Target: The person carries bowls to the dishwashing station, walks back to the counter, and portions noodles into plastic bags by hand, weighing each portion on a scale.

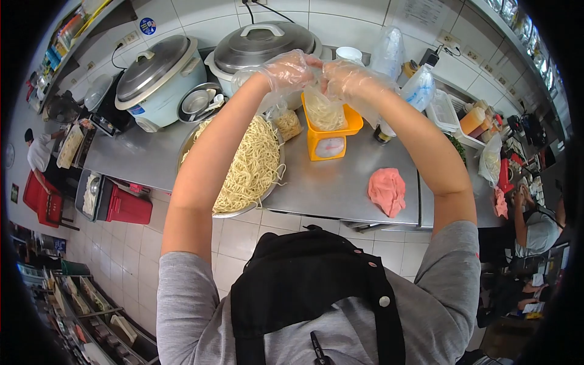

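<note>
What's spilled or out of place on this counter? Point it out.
Noodles fill the bowl, but a few strands straggle over its right rim instead of lying inside. A pink cloth lies crumpled on the counter, which looks untidy.

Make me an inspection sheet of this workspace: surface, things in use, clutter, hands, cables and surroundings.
Surface: metal counter, partly bare along the front.
Things in use: noodles piled in a large bowl; clear bag at the orange scale.
Clutter: crumpled pink cloth right of the scale; sauce bottles farther right.
Hands: left hand and right hand gloved in clear plastic, near the bag's top; grip unclear.
Cables: black cord on the wall behind the lidded pot.
Surroundings: person far left; another person far right; tiled floor.
</note>
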{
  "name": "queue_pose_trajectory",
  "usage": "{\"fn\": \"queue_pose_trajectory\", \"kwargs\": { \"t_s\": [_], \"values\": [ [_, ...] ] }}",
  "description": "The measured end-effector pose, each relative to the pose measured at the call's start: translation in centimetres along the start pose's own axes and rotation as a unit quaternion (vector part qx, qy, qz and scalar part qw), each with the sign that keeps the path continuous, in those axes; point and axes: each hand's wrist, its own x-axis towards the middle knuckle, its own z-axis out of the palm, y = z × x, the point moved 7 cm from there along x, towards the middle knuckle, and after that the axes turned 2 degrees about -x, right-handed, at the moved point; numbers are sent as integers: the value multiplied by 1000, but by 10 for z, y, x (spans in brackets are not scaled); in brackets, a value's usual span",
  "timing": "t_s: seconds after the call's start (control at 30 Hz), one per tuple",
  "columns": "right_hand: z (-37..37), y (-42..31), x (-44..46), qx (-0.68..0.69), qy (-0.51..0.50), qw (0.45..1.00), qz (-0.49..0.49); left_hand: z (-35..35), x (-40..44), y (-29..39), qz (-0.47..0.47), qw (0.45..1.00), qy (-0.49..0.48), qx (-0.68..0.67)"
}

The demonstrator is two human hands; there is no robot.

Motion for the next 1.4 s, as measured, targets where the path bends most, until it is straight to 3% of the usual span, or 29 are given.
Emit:
{"fn": "queue_pose_trajectory", "kwargs": {
  "t_s": [0.07,0.17,0.27,0.33,0.43,0.5,0.53,0.6,0.7,0.8,0.87,1.07,1.2,1.27,1.3,1.33,1.4],
  "values": [
    [0,6,2,18,21,1000,-6,1,-7,11,-14,994,-47,99],
    [-3,15,-1,49,55,997,-22,4,-6,11,19,987,-7,159],
    [-3,15,1,62,58,996,-33,11,0,1,32,982,-29,186],
    [3,17,6,60,47,997,-34,13,0,-4,15,982,-12,190],
    [20,6,12,72,54,989,-117,14,-4,-4,5,980,13,197],
    [27,-6,11,-37,97,986,-130,12,-3,-3,11,979,22,200],
    [32,-10,8,-37,98,986,-130,12,-3,0,29,986,19,165],
    [38,-3,5,-11,108,993,-36,11,-4,2,46,990,17,130],
    [36,-3,16,-45,86,992,-77,7,-12,12,41,982,15,184],
    [17,7,15,17,102,989,-108,0,-23,12,7,985,40,169],
    [3,12,17,32,139,980,-138,2,-21,4,23,999,8,32],
    [-63,21,-8,227,188,947,-129,6,-21,-12,11,1000,-5,6],
    [-101,19,-24,290,189,933,-96,9,-24,-12,-20,998,12,-57],
    [-137,-2,-56,262,167,951,-7,9,-28,0,65,981,-17,-183],
    [-147,-4,-59,282,262,923,-8,9,-28,5,65,981,-17,-184],
    [-154,-11,-64,282,261,923,-8,7,-28,12,50,990,-5,-134],
    [-186,-34,-81,309,292,898,-113,6,-30,14,35,996,8,-84]
  ]
}}
